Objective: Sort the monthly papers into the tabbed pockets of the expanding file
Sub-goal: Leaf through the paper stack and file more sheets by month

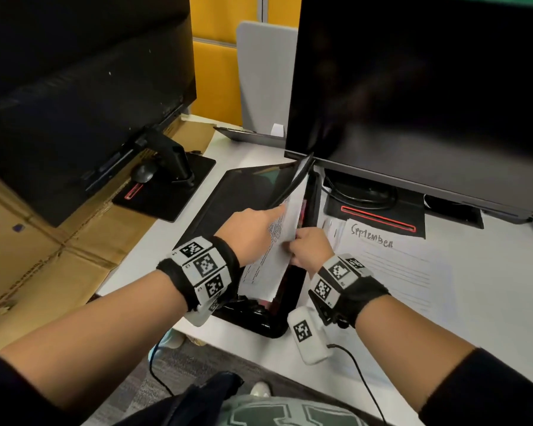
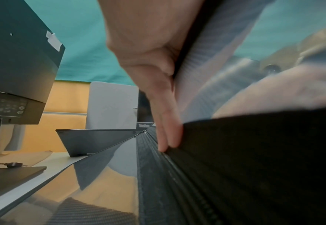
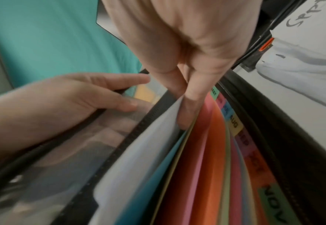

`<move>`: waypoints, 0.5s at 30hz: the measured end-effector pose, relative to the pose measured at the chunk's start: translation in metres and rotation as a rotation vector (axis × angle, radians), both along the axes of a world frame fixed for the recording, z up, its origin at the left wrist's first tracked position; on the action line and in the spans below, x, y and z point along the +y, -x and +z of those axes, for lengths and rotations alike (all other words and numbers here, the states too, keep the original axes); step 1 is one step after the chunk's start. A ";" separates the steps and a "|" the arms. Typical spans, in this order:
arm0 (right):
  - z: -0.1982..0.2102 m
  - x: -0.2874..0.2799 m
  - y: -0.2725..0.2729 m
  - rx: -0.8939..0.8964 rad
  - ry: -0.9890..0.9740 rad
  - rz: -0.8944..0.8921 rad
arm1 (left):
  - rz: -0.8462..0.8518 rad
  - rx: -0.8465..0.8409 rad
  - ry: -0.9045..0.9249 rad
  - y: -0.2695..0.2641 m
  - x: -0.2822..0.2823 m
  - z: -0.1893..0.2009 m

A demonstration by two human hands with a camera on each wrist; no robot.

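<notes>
A black expanding file [image 1: 228,195] lies open on the white desk. My left hand [image 1: 259,222] grips the black rim of its clear front panel [image 3: 93,152] and holds it away from the pockets, with some fingers showing through the plastic. My right hand [image 1: 305,247] pinches a white printed paper [image 1: 271,259] whose lower part stands between the panel and the coloured dividers [image 3: 206,152]. Month tabs run along the dividers, among them AUG [image 3: 234,123] and NOV [image 3: 273,202]. A sheet headed "September" [image 1: 391,265] lies flat on top of other papers to the right of the file.
Two dark monitors stand close, one at the left [image 1: 74,87] and one at the right [image 1: 413,87] whose base [image 1: 382,216] sits just behind the papers. A mouse [image 1: 143,172] lies on the left monitor's base. Flattened cardboard [image 1: 43,256] covers the left side.
</notes>
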State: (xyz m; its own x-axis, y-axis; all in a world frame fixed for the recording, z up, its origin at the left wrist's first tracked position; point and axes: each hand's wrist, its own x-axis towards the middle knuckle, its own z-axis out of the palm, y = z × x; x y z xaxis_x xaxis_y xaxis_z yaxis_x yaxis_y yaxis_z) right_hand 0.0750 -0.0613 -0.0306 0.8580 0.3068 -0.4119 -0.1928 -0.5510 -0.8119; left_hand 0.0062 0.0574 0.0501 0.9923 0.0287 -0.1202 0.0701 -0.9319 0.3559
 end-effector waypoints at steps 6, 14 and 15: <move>0.008 0.021 0.014 -0.011 0.065 0.095 | -0.027 0.044 -0.021 0.002 -0.009 -0.007; 0.018 -0.035 0.007 0.231 -0.237 -0.023 | -0.068 0.123 -0.112 -0.008 -0.030 -0.023; 0.020 -0.050 0.003 0.200 -0.216 -0.058 | -0.083 0.138 -0.162 -0.010 -0.034 -0.027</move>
